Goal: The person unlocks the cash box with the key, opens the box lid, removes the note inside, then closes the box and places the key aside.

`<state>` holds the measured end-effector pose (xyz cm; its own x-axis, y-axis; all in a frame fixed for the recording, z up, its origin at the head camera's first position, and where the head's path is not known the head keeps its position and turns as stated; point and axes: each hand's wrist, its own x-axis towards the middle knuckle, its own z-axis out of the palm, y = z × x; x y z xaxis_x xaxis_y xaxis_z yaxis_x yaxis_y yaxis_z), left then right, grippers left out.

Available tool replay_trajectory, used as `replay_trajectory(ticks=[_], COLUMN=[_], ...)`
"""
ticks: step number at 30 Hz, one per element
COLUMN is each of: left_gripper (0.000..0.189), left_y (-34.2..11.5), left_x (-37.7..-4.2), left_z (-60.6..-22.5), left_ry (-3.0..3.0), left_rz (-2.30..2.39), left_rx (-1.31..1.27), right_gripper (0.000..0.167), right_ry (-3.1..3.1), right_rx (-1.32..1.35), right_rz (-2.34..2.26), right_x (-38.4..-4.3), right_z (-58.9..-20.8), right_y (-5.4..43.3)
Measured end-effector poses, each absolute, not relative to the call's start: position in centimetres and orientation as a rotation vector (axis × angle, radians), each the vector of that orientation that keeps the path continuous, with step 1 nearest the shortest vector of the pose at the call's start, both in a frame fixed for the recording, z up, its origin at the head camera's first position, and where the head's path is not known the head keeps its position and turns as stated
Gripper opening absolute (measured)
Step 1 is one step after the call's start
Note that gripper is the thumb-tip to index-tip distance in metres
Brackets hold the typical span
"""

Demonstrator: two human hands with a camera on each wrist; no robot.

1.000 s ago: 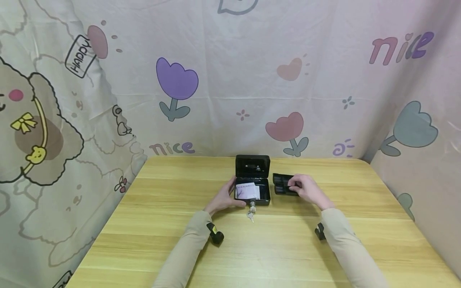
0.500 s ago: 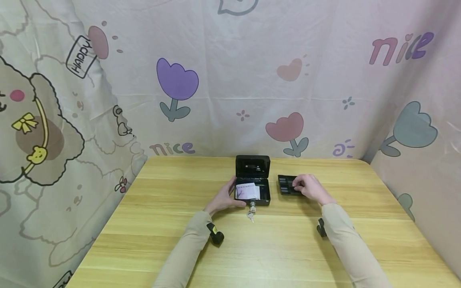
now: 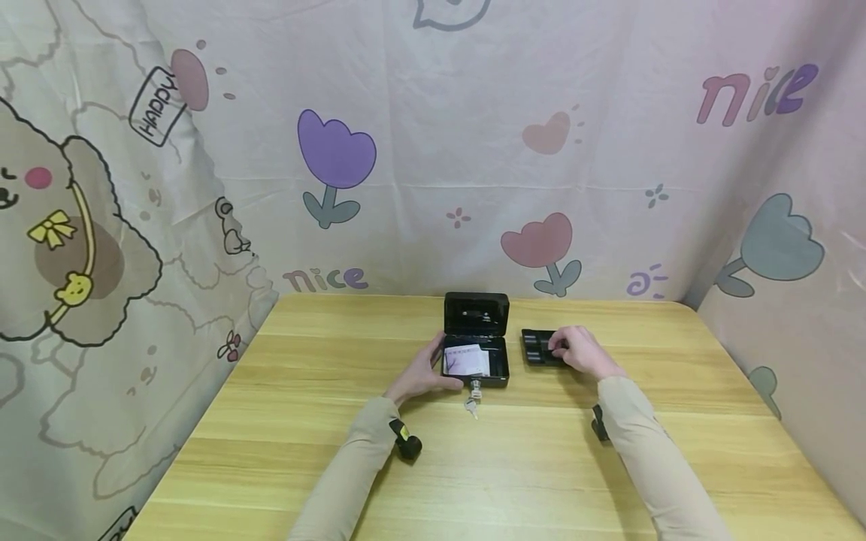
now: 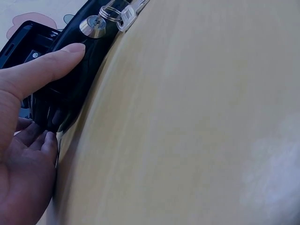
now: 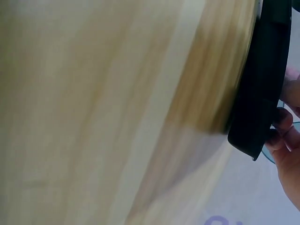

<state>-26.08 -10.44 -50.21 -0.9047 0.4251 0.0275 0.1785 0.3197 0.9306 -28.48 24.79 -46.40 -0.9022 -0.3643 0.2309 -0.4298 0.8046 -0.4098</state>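
Note:
A small black cash box (image 3: pixel 504 378) stands on the table with its lid (image 3: pixel 476 304) raised. Inside lie pinkish banknotes (image 3: pixel 463 361). From its front lock (image 4: pixel 93 26) hangs a ring with keys (image 3: pixel 471 408). My left hand (image 3: pixel 421 376) holds the box by its left front corner, thumb along the front and fingers at the side. To the right of the box is a black compartment tray (image 3: pixel 537 348). My right hand (image 3: pixel 583 353) pinches the tray toward its right half, fingertips down inside it; the hand hides the tray's right end.
The wooden table (image 3: pixel 501 473) reaches back to a printed cloth (image 3: pixel 419 150) hung behind it, with another cloth side along the left. A dark camera strap device (image 3: pixel 406 443) sits on the left wrist.
The tray has shifted slightly right, away from the box, and now lies flatter, with my right hand moving along with it. My left hand stays on the box.

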Motion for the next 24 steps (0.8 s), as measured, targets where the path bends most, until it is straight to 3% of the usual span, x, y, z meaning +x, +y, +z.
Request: replay_trajectory(ticks=[24], left_gripper=[0.117], left_y=[-10.4], left_x=[-25.9], left_z=[-50.1], left_ry=[2.373], left_rz=[1.628], left_rx=[0.547], right_gripper=[0.016], right_ry=[-2.79], right_rx=[0.59], right_rz=[0.81], right_x=[-28.2], right_z=[-46.4], right_y=[23.4])
